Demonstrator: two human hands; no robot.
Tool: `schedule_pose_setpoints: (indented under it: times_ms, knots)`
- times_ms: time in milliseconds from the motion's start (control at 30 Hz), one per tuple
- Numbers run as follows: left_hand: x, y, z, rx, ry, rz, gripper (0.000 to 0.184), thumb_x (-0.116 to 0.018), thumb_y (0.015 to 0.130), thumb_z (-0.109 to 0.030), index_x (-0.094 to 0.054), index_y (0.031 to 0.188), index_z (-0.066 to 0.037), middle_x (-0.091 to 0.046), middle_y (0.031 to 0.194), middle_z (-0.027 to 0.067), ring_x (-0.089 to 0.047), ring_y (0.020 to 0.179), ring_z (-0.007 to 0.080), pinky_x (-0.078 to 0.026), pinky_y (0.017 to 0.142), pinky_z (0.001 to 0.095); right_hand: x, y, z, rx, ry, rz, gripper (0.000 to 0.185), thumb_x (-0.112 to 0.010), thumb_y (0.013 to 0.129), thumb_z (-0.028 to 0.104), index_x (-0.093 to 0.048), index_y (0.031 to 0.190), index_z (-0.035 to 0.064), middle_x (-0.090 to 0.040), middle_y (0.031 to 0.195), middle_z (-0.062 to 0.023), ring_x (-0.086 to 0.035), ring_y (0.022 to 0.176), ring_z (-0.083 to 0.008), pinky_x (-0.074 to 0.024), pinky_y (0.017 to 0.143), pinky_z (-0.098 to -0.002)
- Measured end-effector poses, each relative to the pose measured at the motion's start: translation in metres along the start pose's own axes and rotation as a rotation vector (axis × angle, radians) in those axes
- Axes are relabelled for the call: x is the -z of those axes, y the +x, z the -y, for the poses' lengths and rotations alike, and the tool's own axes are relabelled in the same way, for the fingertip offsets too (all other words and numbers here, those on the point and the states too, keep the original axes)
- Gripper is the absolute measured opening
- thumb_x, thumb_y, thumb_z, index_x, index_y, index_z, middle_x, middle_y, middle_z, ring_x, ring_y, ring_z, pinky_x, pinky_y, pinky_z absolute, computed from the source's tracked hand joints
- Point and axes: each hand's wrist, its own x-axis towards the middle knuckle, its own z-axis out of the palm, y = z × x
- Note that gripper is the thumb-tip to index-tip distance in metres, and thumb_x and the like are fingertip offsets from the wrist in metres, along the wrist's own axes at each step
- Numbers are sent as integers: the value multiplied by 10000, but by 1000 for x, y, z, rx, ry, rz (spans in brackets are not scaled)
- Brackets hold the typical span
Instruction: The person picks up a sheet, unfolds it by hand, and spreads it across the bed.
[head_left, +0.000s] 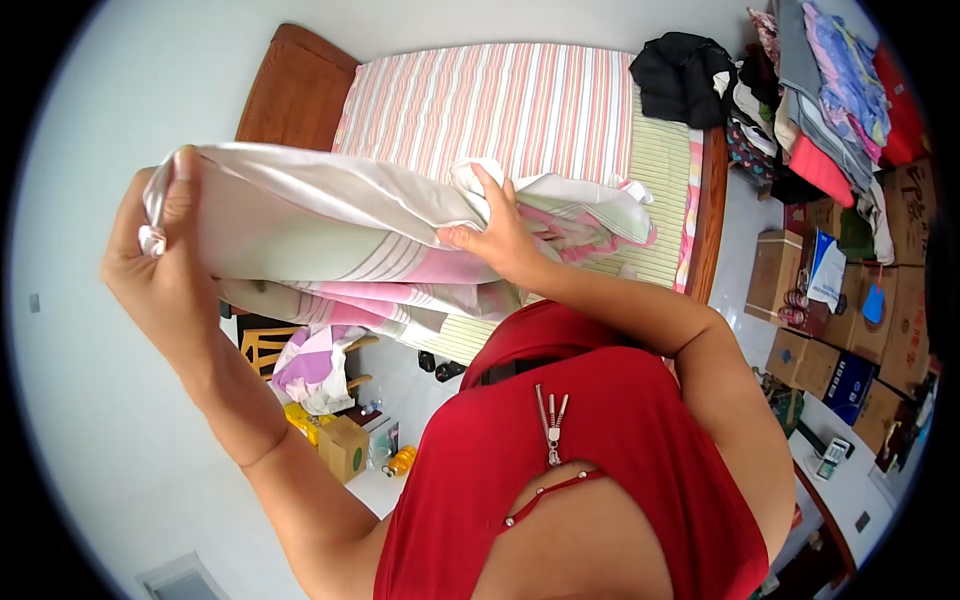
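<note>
A large cloth in white, pale green and pink, with thin stripes, hangs stretched between my two hands. My left hand is raised at the left, closed on a corner of it, and a bunched bit pokes out beside the fingers. Farther right, my right hand has its thumb and fingers around the bunched upper edge. The cloth's right end lies crumpled over a bed, on the green mat. Beyond it, a striped sheet covers part of the bed.
A wooden headboard stands at the upper left. A black jacket lies at the bed's far right corner. Clothes are piled at the upper right, above cardboard boxes. A wooden chair and a small box are at the lower left.
</note>
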Motion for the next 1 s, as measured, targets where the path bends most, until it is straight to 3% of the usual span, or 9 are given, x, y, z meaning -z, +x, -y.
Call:
schedule_pose_setpoints:
  times_ms: [167, 300, 433, 533, 767, 833, 900, 933, 1000]
  knots:
    - [-14, -20, -8, -131, 14, 167, 205, -650, 843, -126, -559, 702, -8, -423, 602, -65, -342, 589, 24, -260, 502, 186, -8, 6, 29, 100, -60, -25, 1115, -760, 638, 500, -152, 1384, -64, -259, 1256, -315, -324, 1208, -448, -281, 1013, -499]
    - [-39, -38, -10, -263, -25, 279, 145, -666, 820, -91, -593, 722, -12, -447, 517, 21, -342, 469, 64, -292, 428, 213, 1, 6, 75, 180, -66, -130, 1060, -762, 645, 398, -157, 1384, -62, -209, 1294, -362, -323, 1190, -487, -273, 1017, -482]
    - [-49, -53, -5, -413, -19, 318, 146, -673, 776, -34, -551, 696, -20, -395, 489, 65, -330, 404, 151, -280, 397, 249, 30, 48, 62, 371, -207, -515, 742, -685, 713, 186, -324, 1321, -40, -381, 1111, -242, -432, 1044, -381, -348, 939, -428]
    - [-45, -61, -8, -397, -84, 264, 142, -659, 770, -8, -542, 689, -4, -392, 498, 80, -334, 407, 166, -283, 404, 253, 65, 55, 53, 287, -245, -534, 604, -646, 753, 174, -401, 1265, -33, -404, 1076, -215, -448, 991, -337, -364, 901, -404]
    - [-71, -49, 4, -245, -38, 371, 182, -670, 793, -90, -540, 690, -12, -428, 502, 116, -346, 401, 215, -312, 402, 269, 33, -10, 86, 461, -279, -252, 657, -667, 739, 255, -400, 1266, -34, -397, 1086, -224, -429, 1012, -353, -350, 913, -416]
    - [-80, -55, 2, -278, -41, 404, 156, -677, 790, -109, -573, 706, -30, -446, 495, 120, -391, 384, 231, -344, 391, 291, 29, 0, 76, 428, -370, -326, 621, -656, 704, 153, -423, 1255, -16, -407, 1088, -209, -440, 1003, -360, -371, 881, -417]
    - [-83, -63, 0, -333, -108, 441, 170, -644, 840, -106, -576, 721, -5, -398, 500, 27, -311, 465, 64, -280, 415, 234, 37, 24, 50, 422, -440, -408, 622, -648, 674, 85, -441, 1255, 4, -422, 1083, -199, -458, 997, -361, -392, 854, -403]
    - [-84, -65, -1, -321, -109, 452, 172, -641, 840, -99, -576, 714, -1, -402, 499, 20, -318, 464, 60, -281, 420, 230, 43, 35, 43, 520, -480, -494, 604, -622, 661, 44, -459, 1241, 14, -437, 1050, -191, -465, 958, -366, -397, 821, -407]
    - [-85, -67, 4, -292, -108, 435, 154, -664, 807, -88, -570, 709, -15, -426, 489, 82, -346, 412, 166, -309, 398, 265, 50, 32, 39, 457, -504, -478, 594, -610, 665, 24, -460, 1239, 13, -435, 1036, -186, -467, 945, -360, -398, 816, -404]
